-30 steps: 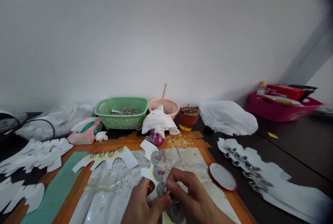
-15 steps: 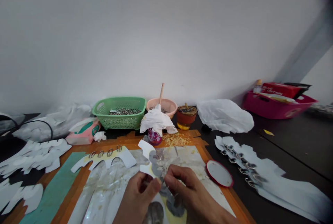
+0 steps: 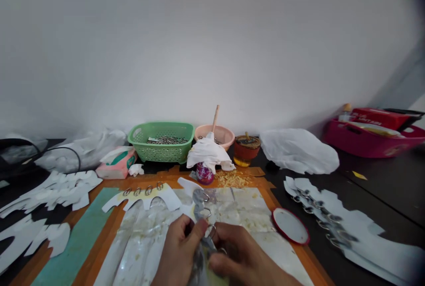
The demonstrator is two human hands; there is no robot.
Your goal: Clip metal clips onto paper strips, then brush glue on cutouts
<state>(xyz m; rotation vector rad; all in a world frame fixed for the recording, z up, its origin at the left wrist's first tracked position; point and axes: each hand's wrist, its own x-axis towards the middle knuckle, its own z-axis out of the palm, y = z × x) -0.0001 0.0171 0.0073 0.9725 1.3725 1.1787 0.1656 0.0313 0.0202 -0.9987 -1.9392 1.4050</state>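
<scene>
While a white scalloped strip with rounded grey patches (image 3: 187, 185) is held between both hands over the stained whitish sheet (image 3: 142, 237), its long axis is laid from far to near, with the far end leaning slightly left. Along its right edge, shiny curved metal rings (image 3: 206, 197) are set in a row and pointed to the right. The plain side is thus turned toward the left hand (image 3: 181, 246), and the ringed side toward the right hand (image 3: 242, 250), by which the rings are more nearly reached.

By the left hand the strip is pinched, the thumb being pressed across the patches near the third ring from the far end. The right hand is curled, its thumb and index finger parted a little beside the nearer rings; whether a ring or the strip is gripped there cannot be told, since the near end is partly covered.

Just left of the strip's far end, a white scalloped piece with four upright metal rings (image 3: 170, 197) is laid on the sheet. To the right, a round red-rimmed lid (image 3: 290, 226) is placed at the sheet's edge.
</scene>
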